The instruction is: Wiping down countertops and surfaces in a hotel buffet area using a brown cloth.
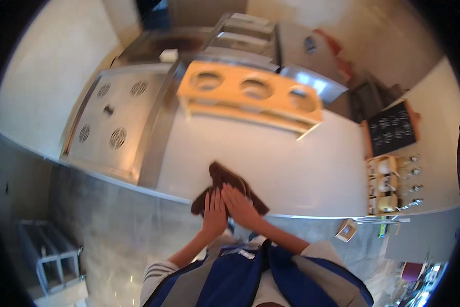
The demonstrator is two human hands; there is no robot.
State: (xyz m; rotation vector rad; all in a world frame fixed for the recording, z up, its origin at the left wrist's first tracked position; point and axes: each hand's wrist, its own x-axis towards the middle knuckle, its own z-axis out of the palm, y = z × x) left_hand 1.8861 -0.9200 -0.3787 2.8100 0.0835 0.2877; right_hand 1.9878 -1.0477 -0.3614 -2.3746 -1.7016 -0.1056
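A dark brown cloth [223, 174] lies bunched at the front edge of a white counter [222, 144], with one corner hanging past the edge. My left hand [215, 211] rests on it with the fingers stretched out. Close beside it, my right hand [242, 207] also lies flat on the cloth, its fingers extended and angled to the left. Both palms face down, so what is under them is hidden. Beyond the hands, a light wooden stand [234, 86] with three round holes stands on the counter.
To the left, a steel panel [111, 122] with round slotted vents is set into the counter. A chalkboard [393, 128] bearing writing and a wooden rack [383, 184] with jars stand at the right. Grey metal shelving [57, 264] is on the floor at lower left.
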